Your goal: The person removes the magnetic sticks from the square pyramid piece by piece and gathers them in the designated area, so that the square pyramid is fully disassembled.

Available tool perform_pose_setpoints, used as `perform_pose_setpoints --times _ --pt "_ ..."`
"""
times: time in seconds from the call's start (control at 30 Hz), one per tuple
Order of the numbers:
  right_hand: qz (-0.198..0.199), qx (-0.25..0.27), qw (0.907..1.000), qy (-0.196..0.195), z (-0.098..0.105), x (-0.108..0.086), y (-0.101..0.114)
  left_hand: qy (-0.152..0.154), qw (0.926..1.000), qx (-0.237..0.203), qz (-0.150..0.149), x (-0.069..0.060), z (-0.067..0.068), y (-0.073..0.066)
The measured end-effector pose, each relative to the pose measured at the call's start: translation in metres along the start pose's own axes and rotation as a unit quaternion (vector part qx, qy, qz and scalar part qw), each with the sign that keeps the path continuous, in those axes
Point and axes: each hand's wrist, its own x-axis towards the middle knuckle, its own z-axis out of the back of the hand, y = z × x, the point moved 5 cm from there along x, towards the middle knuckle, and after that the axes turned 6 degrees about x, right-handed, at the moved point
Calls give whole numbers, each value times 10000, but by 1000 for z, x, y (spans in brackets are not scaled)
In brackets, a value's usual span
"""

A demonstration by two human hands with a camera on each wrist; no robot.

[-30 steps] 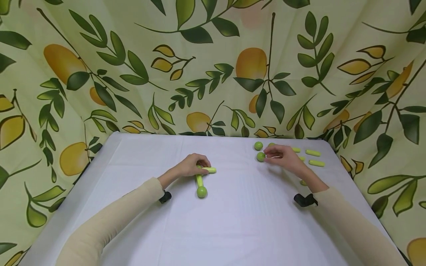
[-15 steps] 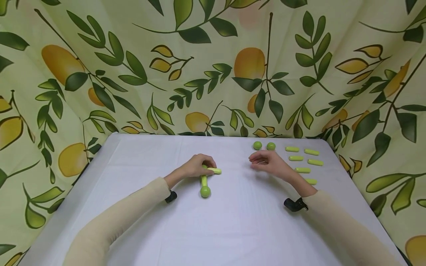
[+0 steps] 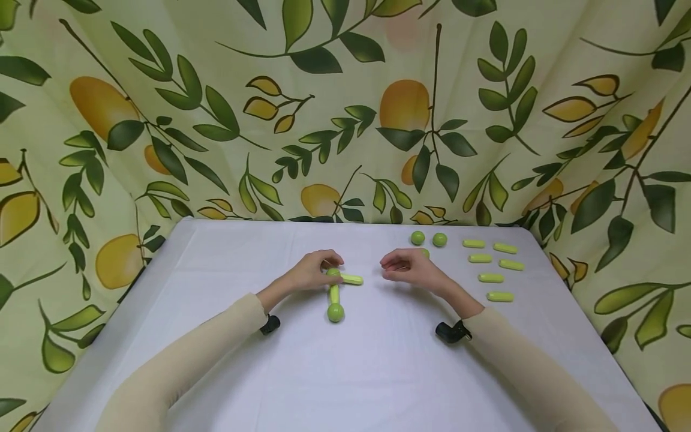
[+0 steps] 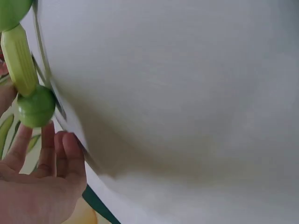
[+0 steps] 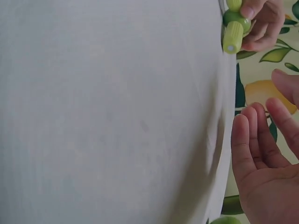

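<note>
Two green balls and two light-green ribbed sticks are joined into an L shape. My left hand (image 3: 310,273) grips it at its corner ball (image 4: 36,108), the thumb against the piece. One stick (image 3: 334,294) runs toward me to the nearer ball (image 3: 336,312); the other stick (image 3: 352,279) points right, its end free. To the right, my right hand (image 3: 412,267) hovers over the white cloth with fingers loosely bent and apart from the thumb. Nothing lies between its fingers (image 5: 240,140) in the right wrist view.
Green balls (image 3: 439,240) lie at the back right of the table (image 3: 378,372), one partly behind my right hand. Several loose sticks (image 3: 491,278) lie farther right. A curtain printed with leaves and fruit (image 3: 345,90) hangs behind the table.
My right hand has moved left, away from the loose balls, with nothing in it; the ball it was touching stays behind. The joined piece has shifted slightly right with my left hand on it.
</note>
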Motion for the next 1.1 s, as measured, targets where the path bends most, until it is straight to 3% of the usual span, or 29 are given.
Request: perform_pose_setpoints --times 0.17,0.57,0.9,1.1 --pt "-83 144 9997 177 -12 7 -3 -96 9996 -178 217 -7 5 9" --pt "6 -77 9981 606 -41 35 -2 -111 9995 -215 219 -3 2 5" --pt "164 -579 9947 839 -54 44 6 -78 9990 -235 377 -3 3 5" --pt "58 -673 9942 839 -54 44 6 81 9986 -230 476 -1 2 5"
